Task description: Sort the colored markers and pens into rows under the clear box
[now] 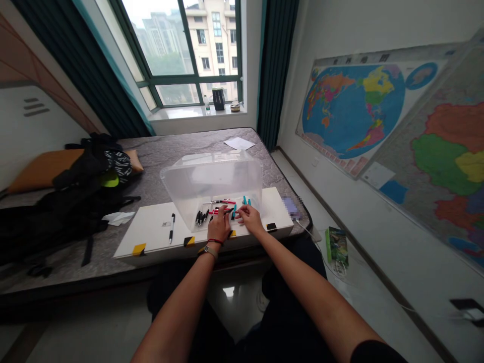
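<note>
A clear plastic bin [212, 176] lies on its side on a long white box, its opening towards me. Both hands are at that opening. My left hand [219, 226], with a watch and a red cord at the wrist, is closed on a small black pen [229, 210]. Close beside it, my right hand [250, 220] has its fingers drawn together; what they hold, if anything, is too small to make out. A teal pen [234, 210] is between the hands. Several black pens [202, 217] lie to the left, and red pens [223, 201] lie behind my left hand.
The white box [147, 227] carries a lone black-and-white pen [172, 228] and yellow-black tape along its front edge. It rests on a grey mattress [151, 151]. A black backpack [75, 186] lies left, a paper sheet [239, 143] behind, a green box [337, 246] on the floor right.
</note>
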The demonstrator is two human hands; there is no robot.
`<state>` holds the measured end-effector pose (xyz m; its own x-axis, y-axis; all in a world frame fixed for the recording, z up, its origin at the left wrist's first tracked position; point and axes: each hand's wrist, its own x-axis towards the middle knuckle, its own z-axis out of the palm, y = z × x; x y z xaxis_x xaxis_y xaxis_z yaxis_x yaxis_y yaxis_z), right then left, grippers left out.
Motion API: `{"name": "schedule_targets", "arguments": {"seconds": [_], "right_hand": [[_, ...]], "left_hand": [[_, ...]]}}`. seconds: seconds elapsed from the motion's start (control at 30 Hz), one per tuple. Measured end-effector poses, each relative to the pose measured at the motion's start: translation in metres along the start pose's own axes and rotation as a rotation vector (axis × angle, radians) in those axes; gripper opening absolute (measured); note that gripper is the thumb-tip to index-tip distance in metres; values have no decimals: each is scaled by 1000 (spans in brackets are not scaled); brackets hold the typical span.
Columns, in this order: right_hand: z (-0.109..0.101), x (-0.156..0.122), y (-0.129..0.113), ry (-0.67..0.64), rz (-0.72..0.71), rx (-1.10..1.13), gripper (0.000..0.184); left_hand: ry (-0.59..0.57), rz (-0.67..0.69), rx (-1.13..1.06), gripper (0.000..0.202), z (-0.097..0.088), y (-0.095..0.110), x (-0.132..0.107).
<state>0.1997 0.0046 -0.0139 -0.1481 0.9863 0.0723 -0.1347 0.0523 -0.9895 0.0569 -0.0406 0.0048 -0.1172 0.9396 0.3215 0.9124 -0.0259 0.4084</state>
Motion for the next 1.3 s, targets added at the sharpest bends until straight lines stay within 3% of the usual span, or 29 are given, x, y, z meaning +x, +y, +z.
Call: {"name": "schedule_targets", "arguments": {"seconds": [0.23,0.47,1.3], "right_hand": [[0,2,4,96,-16,-39,30],[-3,5,6,-7,6,35,30],[-5,0,0,-31,-13,-38,33]], "left_hand": [[-12,88,20,36,1,-1,0],[1,71,-39,34,6,-6,0],[-6,41,26,33,5,-2,0]]}}
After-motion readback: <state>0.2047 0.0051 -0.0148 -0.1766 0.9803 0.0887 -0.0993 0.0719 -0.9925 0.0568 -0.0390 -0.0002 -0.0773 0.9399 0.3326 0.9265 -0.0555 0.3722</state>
